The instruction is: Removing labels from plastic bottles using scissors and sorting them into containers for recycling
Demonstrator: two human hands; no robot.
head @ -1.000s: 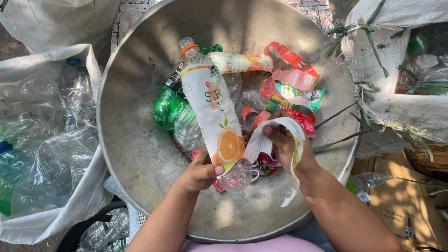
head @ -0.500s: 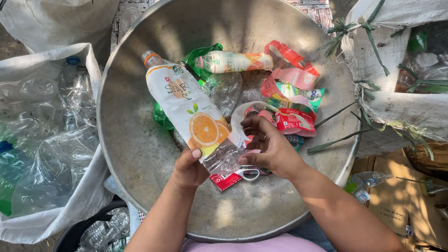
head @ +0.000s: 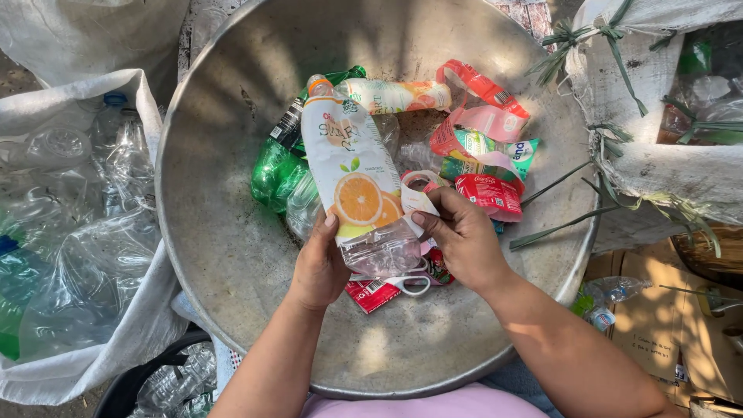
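Note:
A clear plastic bottle (head: 357,186) with a white label showing an orange slice lies over a big dented metal basin (head: 224,232). My left hand (head: 319,263) grips the bottle's clear bottom end from the left. My right hand (head: 463,236) pinches the edge of the white label at the bottle's right side. Under my hands lie a red label scrap (head: 370,294) and a white plastic ring (head: 414,285).
In the basin lie a green bottle (head: 277,166), another labelled bottle (head: 395,94) and several torn red, pink and green labels (head: 484,147). A white sack of clear crushed bottles (head: 70,224) stands left. Another tied sack (head: 658,108) and cardboard (head: 665,317) are on the right.
The bottle swung left and then back toward upright in my left hand. My right hand let go of the peeled white strip and now pinches the label's edge on the bottle.

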